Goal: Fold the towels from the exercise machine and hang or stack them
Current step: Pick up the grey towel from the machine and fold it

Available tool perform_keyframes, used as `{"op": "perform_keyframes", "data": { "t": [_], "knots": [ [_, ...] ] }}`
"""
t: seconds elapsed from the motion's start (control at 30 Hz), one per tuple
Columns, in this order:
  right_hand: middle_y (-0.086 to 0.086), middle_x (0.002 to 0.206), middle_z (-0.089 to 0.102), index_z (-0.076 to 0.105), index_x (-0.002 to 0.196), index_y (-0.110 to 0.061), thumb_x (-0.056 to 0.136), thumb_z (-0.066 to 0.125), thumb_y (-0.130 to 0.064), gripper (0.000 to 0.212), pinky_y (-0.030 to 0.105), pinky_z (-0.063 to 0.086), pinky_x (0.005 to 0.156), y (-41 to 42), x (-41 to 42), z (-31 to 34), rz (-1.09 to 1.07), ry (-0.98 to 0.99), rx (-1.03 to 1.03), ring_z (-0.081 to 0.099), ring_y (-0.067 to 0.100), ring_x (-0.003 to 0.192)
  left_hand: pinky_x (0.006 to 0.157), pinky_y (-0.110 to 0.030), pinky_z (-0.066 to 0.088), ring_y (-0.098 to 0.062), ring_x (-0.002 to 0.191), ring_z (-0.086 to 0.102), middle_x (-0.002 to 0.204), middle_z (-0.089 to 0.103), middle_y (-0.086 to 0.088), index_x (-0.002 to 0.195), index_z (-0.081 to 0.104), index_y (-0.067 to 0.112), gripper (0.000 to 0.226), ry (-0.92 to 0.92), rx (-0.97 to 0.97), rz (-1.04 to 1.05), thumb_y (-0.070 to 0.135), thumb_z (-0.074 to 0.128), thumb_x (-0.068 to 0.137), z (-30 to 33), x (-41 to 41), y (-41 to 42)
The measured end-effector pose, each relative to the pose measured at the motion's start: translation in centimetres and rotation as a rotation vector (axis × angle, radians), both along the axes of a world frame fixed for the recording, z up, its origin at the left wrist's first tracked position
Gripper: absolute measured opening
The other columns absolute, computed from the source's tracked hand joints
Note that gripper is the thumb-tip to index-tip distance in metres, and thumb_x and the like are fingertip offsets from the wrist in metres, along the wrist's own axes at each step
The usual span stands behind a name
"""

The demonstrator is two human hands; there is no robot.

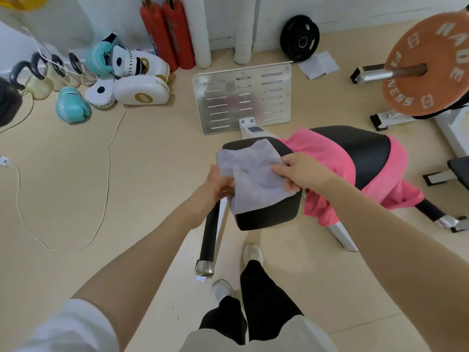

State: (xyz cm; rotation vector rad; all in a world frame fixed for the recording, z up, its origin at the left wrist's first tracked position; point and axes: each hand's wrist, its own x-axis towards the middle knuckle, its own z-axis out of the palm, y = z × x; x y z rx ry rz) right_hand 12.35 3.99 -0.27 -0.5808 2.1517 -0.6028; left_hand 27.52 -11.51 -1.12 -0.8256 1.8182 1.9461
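Head view. Grey towel (253,174) held over the black seat pad (269,212) of the bench. Left hand (218,185) closed on its left edge; right hand (302,171) pinches its right edge, fingers curled. Pink towel (327,158) draped across the bench, beside the grey one. Near the far wall: metal plate (243,97), boxing gloves (72,105), black weight disc (299,38). Grey towel's long axis runs from far left to near right, lower edge hanging.

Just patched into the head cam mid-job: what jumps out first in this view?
Both hands, left hand and right hand, grip a grey towel over the near end of the black padded bench, centre frame. Behind it a bright pink towel drapes across the bench. An orange weight plate fills the upper right.
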Motion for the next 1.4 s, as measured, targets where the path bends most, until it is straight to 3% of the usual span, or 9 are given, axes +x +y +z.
{"op": "perform_keyframes", "data": {
  "t": [0.07,0.13,0.37,0.5,0.67,0.87,1.0,1.13,1.4],
  "knots": [
    [0.000,0.059,0.041,0.039,0.056,-0.012,0.093,0.048,-0.036,0.045,0.028,0.030,0.048,-1.0,-1.4,-0.3,0.258,0.356,0.204,0.043,0.016,0.055,0.084,-0.027,0.044,-0.015,0.083,0.055,0.090,0.056,-0.007,0.090,0.055,0.010,0.012,0.058,-0.046,-0.010,0.022,0.058,0.089,-0.5,-1.1,-0.3],
    [0.001,0.079,0.048,0.051,0.062,-0.004,0.089,0.055,-0.034,0.040,0.032,0.039,0.065,-1.8,-2.6,-0.7,0.332,0.424,0.124,0.049,0.020,0.078,0.083,-0.026,0.051,-0.015,0.097,0.058,0.107,0.057,-0.002,0.105,0.050,0.021,0.039,0.111,-0.050,-0.016,0.018,0.074,0.074,-1.5,-1.5,-0.5],
    [0.001,0.104,0.064,0.064,0.097,-0.021,0.093,0.036,-0.010,0.030,0.028,0.046,0.089,-3.4,-5.2,-3.3,-0.153,-0.462,-0.387,0.058,0.014,0.100,0.086,-0.034,0.055,-0.022,0.108,0.061,0.120,0.060,-0.004,0.125,0.047,0.020,0.068,0.091,0.066,0.305,0.037,0.078,0.067,-3.6,-3.1,-1.2],
    [0.004,0.113,0.061,0.057,0.107,-0.019,0.096,0.041,-0.026,0.021,0.038,0.045,0.096,-5.0,-5.8,-5.6,-0.174,-0.271,-0.262,0.057,0.021,0.106,0.074,-0.020,0.054,-0.018,0.106,0.061,0.118,0.061,0.000,0.127,0.046,0.019,0.049,0.097,-0.093,0.362,0.023,0.066,0.083,-4.3,-3.5,-0.9],
    [-0.004,0.069,0.045,0.040,0.069,-0.022,0.097,0.044,-0.021,0.028,0.025,0.030,0.059,-6.2,-5.3,-7.0,-0.120,0.157,-0.168,0.045,0.019,0.072,0.083,-0.027,0.042,-0.021,0.107,0.054,0.129,0.051,-0.007,0.142,0.020,0.015,0.060,-0.043,-0.486,0.413,0.020,0.053,0.092,-4.1,-5.3,-0.4],
    [0.020,0.122,0.052,0.049,0.117,0.001,0.094,0.046,-0.025,0.034,0.038,0.032,0.097,-6.5,-5.3,-8.5,-0.019,0.420,0.053,0.044,0.033,0.115,0.110,-0.042,0.023,-0.031,0.139,0.026,0.150,0.028,-0.015,0.136,0.041,0.006,0.050,0.095,-1.201,-0.131,0.031,0.037,0.093,-3.8,-7.5,1.2],
    [0.018,0.128,0.048,0.045,0.124,-0.004,0.091,0.051,-0.037,0.047,0.043,0.037,0.097,-5.9,-4.8,-8.0,-0.186,0.392,0.082,0.042,0.034,0.119,0.116,-0.033,-0.001,-0.020,0.146,0.004,0.158,0.007,-0.005,0.149,0.011,0.018,0.063,0.064,-1.051,-0.592,0.049,0.027,0.096,-5.2,-7.9,2.6],
    [0.015,0.106,0.057,0.054,0.106,-0.004,0.093,0.044,-0.044,0.043,0.043,0.042,0.087,-4.0,-4.0,-7.6,-0.069,0.465,0.112,0.052,0.033,0.104,0.117,-0.041,0.003,-0.027,0.145,0.003,0.158,0.001,-0.008,0.148,0.002,0.029,0.091,-0.086,-1.134,-0.459,0.078,0.028,0.076,-6.5,-7.4,1.8],
    [0.004,0.092,0.053,0.046,0.109,-0.006,0.093,0.049,-0.029,0.028,0.031,0.042,0.071,-4.5,-2.1,-4.2,-0.042,0.099,0.054,0.052,0.025,0.089,0.118,-0.041,0.013,-0.024,0.145,0.004,0.158,0.001,-0.006,0.148,0.000,0.015,0.104,-0.056,-0.786,-0.496,0.053,0.064,0.076,-4.6,-6.3,-0.9]
  ]
}}
